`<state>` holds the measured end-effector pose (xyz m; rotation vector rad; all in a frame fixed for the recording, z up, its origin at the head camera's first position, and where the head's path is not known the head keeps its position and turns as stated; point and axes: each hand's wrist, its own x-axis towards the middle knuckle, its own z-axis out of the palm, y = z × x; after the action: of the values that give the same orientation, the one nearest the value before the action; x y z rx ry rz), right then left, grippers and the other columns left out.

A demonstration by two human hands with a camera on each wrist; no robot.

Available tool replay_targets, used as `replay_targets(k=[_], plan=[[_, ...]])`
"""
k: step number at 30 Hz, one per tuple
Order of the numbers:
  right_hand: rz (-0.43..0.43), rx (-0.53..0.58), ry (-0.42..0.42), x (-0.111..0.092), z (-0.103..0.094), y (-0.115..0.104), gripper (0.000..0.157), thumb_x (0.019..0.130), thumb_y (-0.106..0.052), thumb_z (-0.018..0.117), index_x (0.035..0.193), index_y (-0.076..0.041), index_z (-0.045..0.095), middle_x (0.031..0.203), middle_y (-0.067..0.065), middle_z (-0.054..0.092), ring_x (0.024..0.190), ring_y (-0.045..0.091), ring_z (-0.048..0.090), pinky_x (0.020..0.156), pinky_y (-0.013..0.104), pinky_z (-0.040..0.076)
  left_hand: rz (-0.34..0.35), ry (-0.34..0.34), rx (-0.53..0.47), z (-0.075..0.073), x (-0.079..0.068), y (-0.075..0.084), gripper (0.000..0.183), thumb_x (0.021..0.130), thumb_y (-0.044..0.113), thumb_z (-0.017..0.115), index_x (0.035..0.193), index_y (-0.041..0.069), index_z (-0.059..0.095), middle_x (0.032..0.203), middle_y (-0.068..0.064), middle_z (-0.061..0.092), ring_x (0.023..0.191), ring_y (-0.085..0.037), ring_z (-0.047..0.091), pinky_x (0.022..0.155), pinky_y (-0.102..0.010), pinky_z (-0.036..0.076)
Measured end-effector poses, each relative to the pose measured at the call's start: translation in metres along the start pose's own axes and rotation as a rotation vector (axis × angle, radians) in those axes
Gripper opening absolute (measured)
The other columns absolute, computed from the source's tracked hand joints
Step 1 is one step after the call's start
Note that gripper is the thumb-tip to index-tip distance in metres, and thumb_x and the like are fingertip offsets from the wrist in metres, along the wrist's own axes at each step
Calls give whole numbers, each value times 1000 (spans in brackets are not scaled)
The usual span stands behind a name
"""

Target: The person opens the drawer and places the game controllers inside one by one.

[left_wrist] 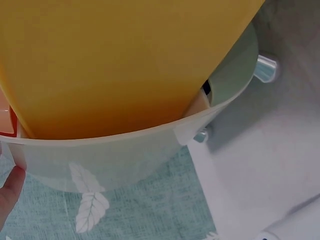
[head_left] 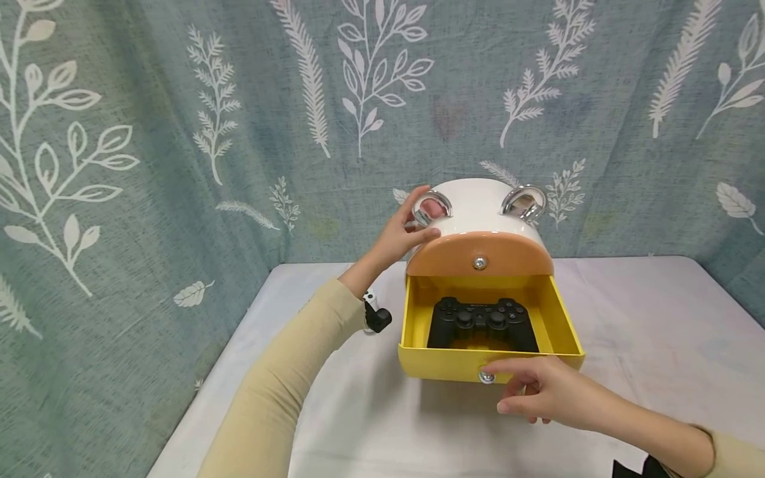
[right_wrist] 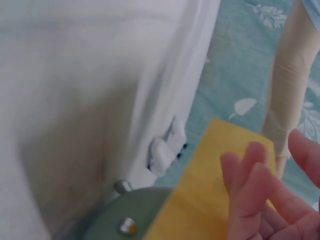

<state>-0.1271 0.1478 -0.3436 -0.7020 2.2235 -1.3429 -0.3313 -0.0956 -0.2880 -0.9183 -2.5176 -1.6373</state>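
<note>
A white rounded storage box (head_left: 476, 202) with two chrome rings on top stands on the table. Below its orange front panel (head_left: 472, 255), a yellow drawer (head_left: 433, 365) is pulled out. Inside that drawer lies a black game controller (head_left: 481, 325). My left hand (head_left: 402, 232) rests against the box's upper left side by one ring, thumb near the front rim. One fingertip touches the pale casing (left_wrist: 100, 165) in the left wrist view. My right hand (head_left: 552, 392) is at the drawer front, index finger extended at the round knob (head_left: 487, 377), thumb apart from it.
Behind my left wrist, a partly hidden white object (head_left: 370, 299) sits on the table; its two-lobed white body (right_wrist: 167, 150) shows in the right wrist view. A white cloth (head_left: 645, 332) covers the table. A green leaf-patterned curtain (head_left: 257, 119) hangs behind and at the left.
</note>
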Motion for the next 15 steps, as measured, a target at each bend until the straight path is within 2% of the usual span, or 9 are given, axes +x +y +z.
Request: replay_targets(k=[5, 8, 15], plan=[[-105, -82, 92, 4, 8, 10, 49, 83, -27, 67, 124, -4, 56, 102, 7, 66, 72, 4, 59, 55, 23, 49, 12, 7, 15, 1, 1, -1, 75, 85, 20, 66, 145, 32, 23, 150, 4, 21, 107, -21, 41, 97, -40, 38], [-151, -124, 160, 6, 12, 14, 47, 82, -29, 68, 121, -4, 58, 102, 6, 66, 79, 0, 59, 64, 20, 50, 19, 16, 24, 1, 1, -2, 74, 85, 21, 66, 145, 32, 24, 149, 4, 23, 104, -20, 41, 97, -39, 38], [-121, -79, 232, 13, 20, 18, 37, 84, -25, 66, 115, -5, 63, 100, 6, 66, 78, 2, 62, 67, 18, 52, 40, 20, 35, 1, 0, -3, 75, 84, 27, 67, 145, 30, 24, 149, 3, 25, 103, -19, 41, 96, -39, 39]])
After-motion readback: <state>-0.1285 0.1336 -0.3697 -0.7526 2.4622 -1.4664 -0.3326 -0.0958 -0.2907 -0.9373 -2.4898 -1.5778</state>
